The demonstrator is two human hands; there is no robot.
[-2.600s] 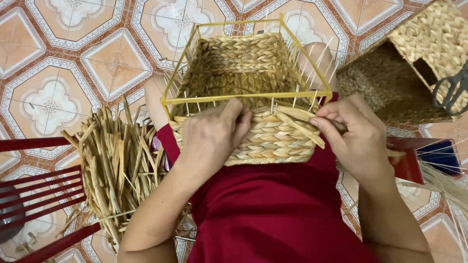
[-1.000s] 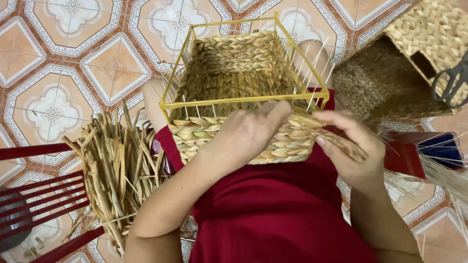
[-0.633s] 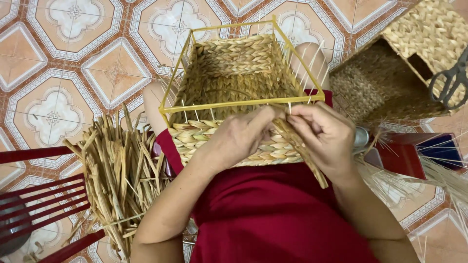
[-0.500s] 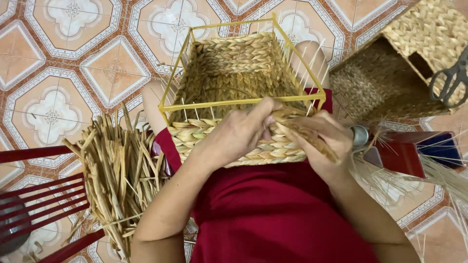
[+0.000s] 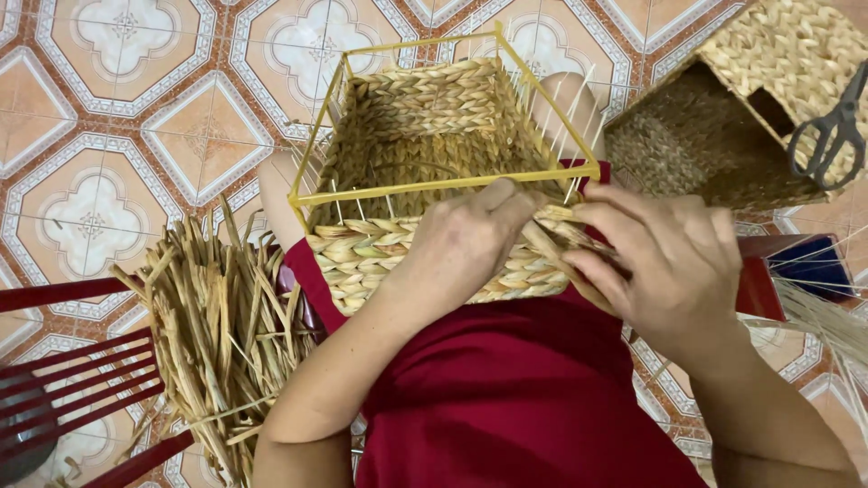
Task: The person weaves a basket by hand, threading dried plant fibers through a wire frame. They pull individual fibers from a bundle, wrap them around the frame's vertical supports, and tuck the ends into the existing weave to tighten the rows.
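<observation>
Straw strand (image 5: 542, 242) pinched between fingers (image 5: 588, 271), basket (image 5: 407, 253) wall

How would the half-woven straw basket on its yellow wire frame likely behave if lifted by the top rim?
The half-woven straw basket on its yellow wire frame probably holds its shape, since straight rods box it in. It looks light: thin wire, dried straw, hollow inside. The unwoven upper section may flex.

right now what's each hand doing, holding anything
left hand: fingers pressed on the half-woven basket, grip cannot be told
right hand: closed on a straw strand
</observation>
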